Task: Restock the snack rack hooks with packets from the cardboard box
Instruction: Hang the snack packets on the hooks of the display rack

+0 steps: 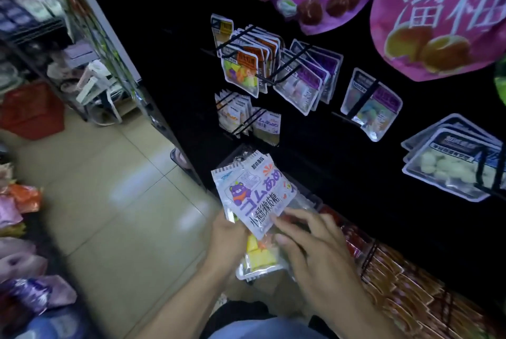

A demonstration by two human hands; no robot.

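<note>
My left hand (228, 237) grips a small stack of snack packets low in front of the black rack (342, 163). The top one is a white gummy packet (253, 196) with a purple bear and blue lettering. Below it shows a clear packet (260, 259) with yellow candy. My right hand (309, 243) lies over the stack, its fingertips touching the lower edge of the white packet. Hooks on the rack carry hanging packets: orange-labelled ones (246, 65), purple-labelled ones (306, 76) and small white ones (235, 114). The cardboard box is not in view.
Large pink plum bags (443, 15) hang at the top right. A row of orange packets (405, 281) fills the rack's bottom right. Tiled floor (109, 180) lies to the left, with a red basket (30, 111) and loose snack bags (24, 270) along the left edge.
</note>
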